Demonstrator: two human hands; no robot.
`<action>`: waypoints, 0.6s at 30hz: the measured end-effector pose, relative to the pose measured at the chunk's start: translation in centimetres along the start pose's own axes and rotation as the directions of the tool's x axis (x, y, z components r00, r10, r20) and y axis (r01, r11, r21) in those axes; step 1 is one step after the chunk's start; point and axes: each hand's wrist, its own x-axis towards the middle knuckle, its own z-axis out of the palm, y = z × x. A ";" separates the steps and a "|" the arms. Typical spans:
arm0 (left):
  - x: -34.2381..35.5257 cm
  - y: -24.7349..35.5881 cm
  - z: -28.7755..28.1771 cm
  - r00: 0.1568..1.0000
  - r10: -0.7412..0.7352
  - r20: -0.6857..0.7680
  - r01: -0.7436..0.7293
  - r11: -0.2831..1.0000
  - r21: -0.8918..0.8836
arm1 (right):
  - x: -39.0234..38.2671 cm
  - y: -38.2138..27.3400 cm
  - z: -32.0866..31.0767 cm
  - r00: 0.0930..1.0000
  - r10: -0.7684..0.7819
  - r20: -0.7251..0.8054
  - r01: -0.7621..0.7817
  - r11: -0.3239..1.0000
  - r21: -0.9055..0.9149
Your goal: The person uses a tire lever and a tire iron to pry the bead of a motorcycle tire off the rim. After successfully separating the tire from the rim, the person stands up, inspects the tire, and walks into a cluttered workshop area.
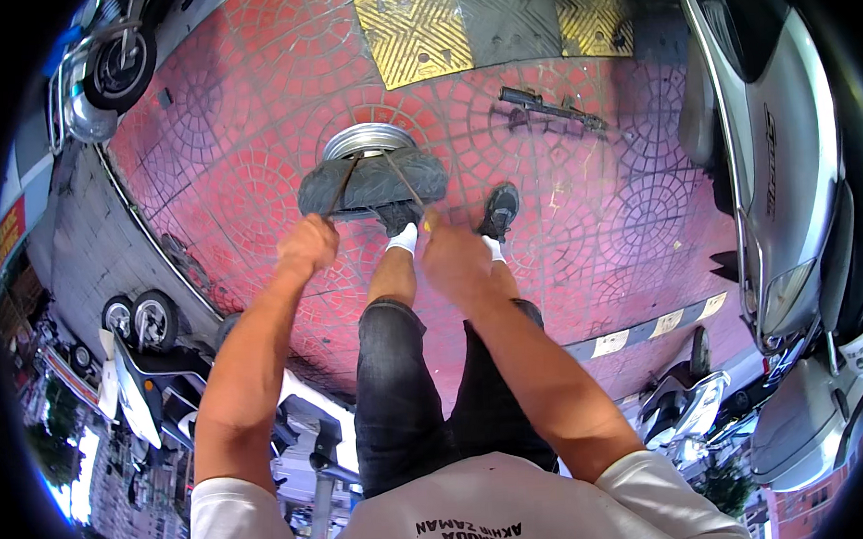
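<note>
White shirt (394,522) closest, dark lettering (459,535) across its front, and up ahead my left hand (308,243) is fisted around one thin lever (345,187), my right hand (455,259) wrapped around a second lever (405,181)! Both reach the black tyre (370,186) and its silver rim (370,134), sitting on red paving (601,185) right at my left shoe (397,218). Off to the right, a long dark tool (555,109) lies flat, and further out a silver scooter (800,109) carries dark printing (771,163) along its side.

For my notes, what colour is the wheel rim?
Silver; the wheel rim shows best in the head view.
</note>
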 end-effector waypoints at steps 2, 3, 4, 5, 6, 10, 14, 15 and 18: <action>4.1 -3.0 0.3 0.976 0.215 0.043 -0.218 0.973 0.080 | -2.4 0.1 3.5 0.999 0.021 -0.029 -0.021 1.000 0.006; 6.0 -3.7 0.3 0.946 0.315 0.071 -0.321 0.940 0.113 | -2.9 0.3 4.9 0.999 0.028 -0.043 -0.028 1.000 0.006; 6.4 -2.5 -1.0 0.910 0.394 0.132 -0.412 0.895 0.169 | -2.7 0.8 6.3 0.998 0.040 -0.047 -0.038 0.999 0.034; 5.8 -0.4 -3.3 0.866 0.459 0.200 -0.496 0.840 0.219 | -2.6 1.2 7.7 0.998 0.049 -0.047 -0.046 0.997 0.064; 4.7 1.8 -4.5 0.867 0.451 0.211 -0.491 0.847 0.205 | -2.6 1.5 9.0 0.997 0.056 -0.048 -0.051 0.994 0.093; 1.8 8.5 -3.9 0.955 0.262 0.142 -0.266 0.964 0.012 | -2.8 2.9 12.2 0.988 0.033 -0.150 -0.006 0.985 0.175; 1.0 10.1 0.1 0.950 0.195 0.245 -0.191 0.981 -0.042 | -3.4 5.3 13.7 0.975 0.023 -0.220 0.027 0.975 0.219; 0.5 8.9 3.4 0.973 0.172 0.152 -0.169 0.985 -0.031 | -3.6 5.7 13.9 0.973 0.020 -0.231 0.031 0.977 0.213; -3.5 7.4 8.1 0.997 0.076 0.002 -0.076 0.997 -0.032 | -4.3 5.7 12.7 0.981 -0.013 -0.194 0.060 0.970 0.238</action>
